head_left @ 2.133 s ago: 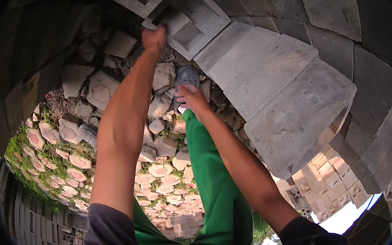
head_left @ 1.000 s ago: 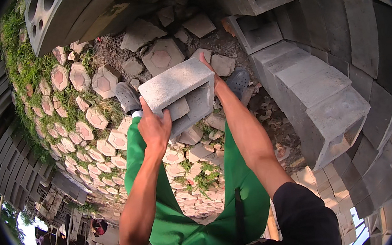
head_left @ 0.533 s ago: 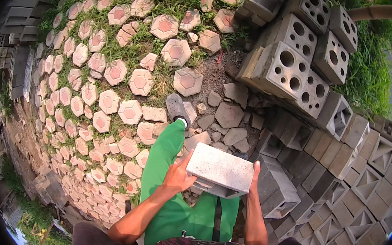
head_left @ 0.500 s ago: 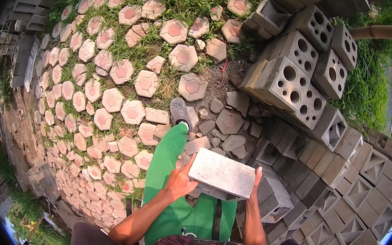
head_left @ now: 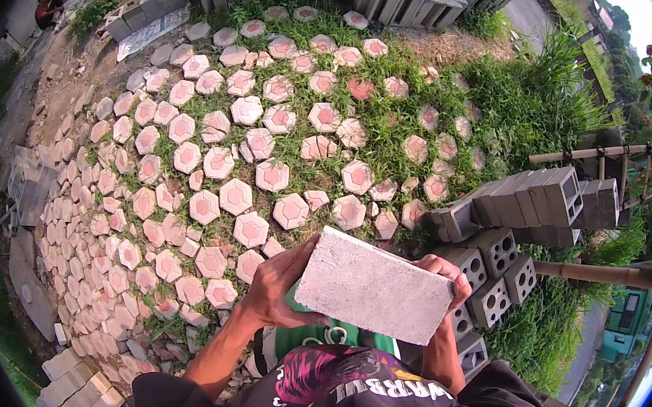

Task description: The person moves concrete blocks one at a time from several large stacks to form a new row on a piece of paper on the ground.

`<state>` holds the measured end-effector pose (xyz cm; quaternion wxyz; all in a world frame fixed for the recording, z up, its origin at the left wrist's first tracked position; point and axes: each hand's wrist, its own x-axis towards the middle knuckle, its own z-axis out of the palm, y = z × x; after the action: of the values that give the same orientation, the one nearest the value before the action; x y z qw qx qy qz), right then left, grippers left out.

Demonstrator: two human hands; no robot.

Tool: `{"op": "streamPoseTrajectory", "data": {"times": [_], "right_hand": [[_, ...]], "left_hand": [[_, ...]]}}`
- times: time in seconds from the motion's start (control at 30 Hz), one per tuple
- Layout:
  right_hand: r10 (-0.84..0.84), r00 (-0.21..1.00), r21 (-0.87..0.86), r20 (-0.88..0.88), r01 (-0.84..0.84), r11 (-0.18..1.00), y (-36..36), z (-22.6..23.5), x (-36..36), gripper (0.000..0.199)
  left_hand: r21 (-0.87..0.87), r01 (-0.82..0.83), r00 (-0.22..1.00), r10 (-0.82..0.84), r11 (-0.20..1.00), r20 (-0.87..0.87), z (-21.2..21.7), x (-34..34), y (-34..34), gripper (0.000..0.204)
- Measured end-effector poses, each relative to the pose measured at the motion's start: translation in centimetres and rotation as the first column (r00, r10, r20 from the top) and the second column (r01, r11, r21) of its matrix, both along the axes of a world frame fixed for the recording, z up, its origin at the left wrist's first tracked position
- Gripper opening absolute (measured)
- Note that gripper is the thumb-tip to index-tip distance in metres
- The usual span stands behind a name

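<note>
Speckled grey concrete block [head_left: 373,287]; pink hexagonal pavers [head_left: 235,196] amid green grass [head_left: 514,104]

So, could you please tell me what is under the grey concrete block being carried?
Beneath the grey concrete block, green trousers and the dark printed shirt show. The left hand and right hand grip its ends. The ground directly below is covered.

Bright, even daylight, soft shadows, sharp centre; fisheye bends edges into a black rim, sky overexposed right.
</note>
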<state>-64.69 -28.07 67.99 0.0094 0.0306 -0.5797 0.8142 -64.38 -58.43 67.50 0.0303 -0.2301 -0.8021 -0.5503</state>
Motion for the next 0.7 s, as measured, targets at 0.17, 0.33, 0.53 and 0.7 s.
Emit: {"op": "streamPoseTrajectory", "data": {"times": [0.17, 0.33, 0.53, 0.7], "right_hand": [[0.194, 0.977, -0.164, -0.087, -0.206, 0.965, -2.9, 5.6, -9.8, 0.064], [0.184, 0.961, -0.212, 0.207, -0.140, 0.967, -2.4, 2.3, -19.4, 0.048], [0.140, 0.804, -0.106, 0.578, -0.096, 0.990, -0.9, -0.9, -33.5, 0.052], [0.343, 0.784, 0.153, 0.518, -0.480, 0.864, -6.3, 3.8, -46.7, 0.074]], "left_hand": [[0.821, -0.148, 0.967, -0.095, 0.551, 0.237, 2.0, -9.7, 1.4, 0.088], [0.561, -0.253, 0.884, -0.047, 0.788, 0.466, -2.8, -17.3, 1.8, 0.065], [0.642, -0.613, 0.711, -0.033, 0.461, 0.703, -6.3, -26.3, 3.4, 0.060], [0.649, -0.706, 0.682, 0.026, 0.283, 0.731, -7.0, -34.7, 0.7, 0.056]]}}
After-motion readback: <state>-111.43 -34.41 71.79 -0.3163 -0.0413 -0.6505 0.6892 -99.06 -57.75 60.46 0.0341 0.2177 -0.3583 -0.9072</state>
